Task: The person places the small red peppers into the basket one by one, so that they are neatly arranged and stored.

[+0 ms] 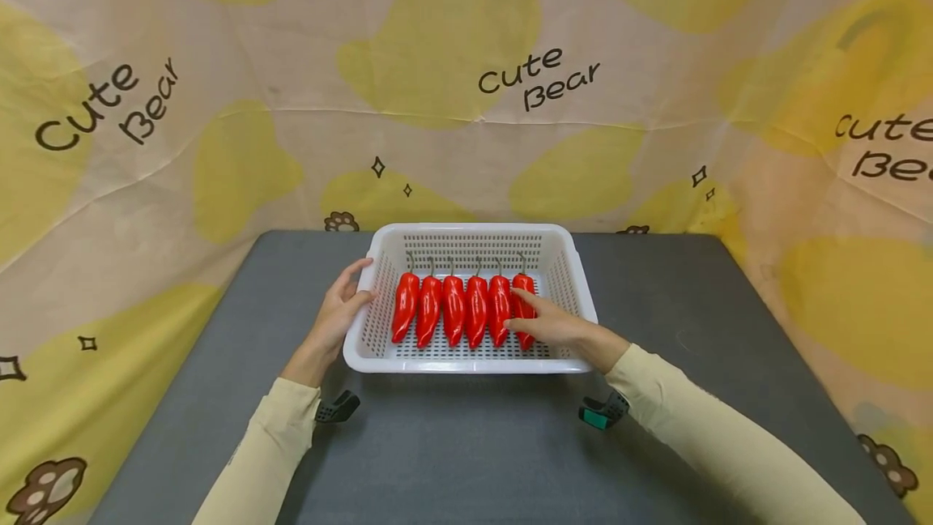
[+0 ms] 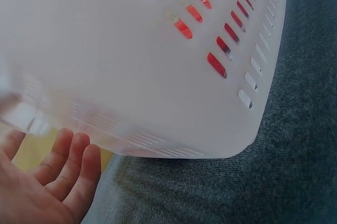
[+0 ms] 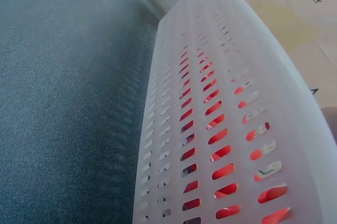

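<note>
A white plastic basket (image 1: 466, 365) with slotted walls stands on the table, holding several glossy red chili peppers (image 1: 453, 310) side by side in a row, green stems pointing away. My left hand (image 1: 337, 316) holds the basket's left side, thumb at the rim and fingers along the outside; in the left wrist view its fingers (image 2: 79, 168) bend beside the wall. Over the right wall reaches my right hand (image 1: 550, 322), thumb and forefinger spread above the rightmost pepper (image 1: 524, 341), which they partly cover. Whether they touch it is unclear. The right wrist view hides this hand's fingers behind the basket wall.
A dark grey table (image 1: 466, 452) lies under the basket. Behind and beside it hangs a beige and yellow cloth (image 1: 437, 47) with printed lettering. Dark straps with wrist devices (image 1: 603, 411) sit at both sleeve cuffs.
</note>
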Tool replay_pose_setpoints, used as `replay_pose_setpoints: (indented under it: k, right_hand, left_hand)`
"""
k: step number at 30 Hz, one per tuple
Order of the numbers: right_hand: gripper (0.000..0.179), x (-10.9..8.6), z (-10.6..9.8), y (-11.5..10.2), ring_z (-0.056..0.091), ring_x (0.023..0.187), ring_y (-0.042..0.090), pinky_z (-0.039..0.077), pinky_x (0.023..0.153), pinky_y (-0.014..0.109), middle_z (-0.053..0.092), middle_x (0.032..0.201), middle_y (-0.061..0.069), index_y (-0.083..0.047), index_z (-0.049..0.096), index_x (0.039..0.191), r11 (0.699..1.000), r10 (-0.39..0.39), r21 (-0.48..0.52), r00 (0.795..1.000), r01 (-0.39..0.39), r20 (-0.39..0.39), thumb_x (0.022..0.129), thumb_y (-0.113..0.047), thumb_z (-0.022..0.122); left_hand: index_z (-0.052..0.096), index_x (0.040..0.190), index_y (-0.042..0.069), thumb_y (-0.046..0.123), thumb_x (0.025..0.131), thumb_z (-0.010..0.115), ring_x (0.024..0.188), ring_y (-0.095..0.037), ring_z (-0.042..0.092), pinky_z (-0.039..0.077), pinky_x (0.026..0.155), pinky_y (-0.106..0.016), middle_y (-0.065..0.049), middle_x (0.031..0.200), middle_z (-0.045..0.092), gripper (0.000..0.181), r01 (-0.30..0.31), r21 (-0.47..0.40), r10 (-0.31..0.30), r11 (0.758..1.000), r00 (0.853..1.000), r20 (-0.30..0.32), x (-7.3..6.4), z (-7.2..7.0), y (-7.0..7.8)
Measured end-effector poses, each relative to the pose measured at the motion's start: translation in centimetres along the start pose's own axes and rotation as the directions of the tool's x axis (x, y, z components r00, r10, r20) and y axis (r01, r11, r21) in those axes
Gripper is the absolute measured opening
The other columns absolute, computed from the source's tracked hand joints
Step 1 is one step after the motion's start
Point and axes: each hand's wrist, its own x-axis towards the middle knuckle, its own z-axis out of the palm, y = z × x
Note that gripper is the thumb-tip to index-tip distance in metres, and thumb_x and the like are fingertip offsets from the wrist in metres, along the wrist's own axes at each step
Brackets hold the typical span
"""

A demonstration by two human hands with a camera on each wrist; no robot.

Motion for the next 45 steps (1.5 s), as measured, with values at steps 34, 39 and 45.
replay_pose_setpoints:
  k: [34,39,45]
  right_hand:
    - [0.08,-0.26,-0.25,0.08,0.014,0.154,0.044,0.015,0.121,0.07,0.014,0.169,0.02,-0.016,0.015,0.163,0.982,-0.012,0.188,0.999,0.005,0.034,0.098,-0.033,0.058]
    - [0.079,-0.28,-0.26,0.11,0.013,0.154,0.044,0.013,0.121,0.071,0.013,0.169,0.02,-0.016,0.015,0.163,0.984,-0.009,0.18,1.0,0.004,0.028,0.099,-0.033,0.058]
    - [0.08,-0.21,-0.3,0.1,0.011,0.154,0.044,0.012,0.121,0.071,0.012,0.169,0.019,-0.016,0.014,0.163,0.984,-0.012,0.178,1.0,0.008,0.024,0.099,-0.033,0.058]
  left_hand:
    - [0.032,0.155,0.021,0.009,0.103,0.049,0.095,-0.016,0.067,0.061,0.076,-0.033,-0.029,0.142,0.049,0.057,-0.008,0.005,0.008,1.0,1.0,0.005,-0.04,-0.11,-0.4]
    - [0.032,0.155,0.022,0.009,0.103,0.049,0.096,-0.016,0.066,0.061,0.077,-0.033,-0.028,0.142,0.049,0.056,-0.008,0.015,0.008,1.0,1.0,0.004,0.07,-0.11,-0.5]
    - [0.032,0.155,0.022,0.009,0.102,0.049,0.095,-0.015,0.066,0.061,0.077,-0.033,-0.028,0.142,0.05,0.057,0.0,0.016,0.0,1.0,1.0,0.0,0.06,-0.05,-0.4]
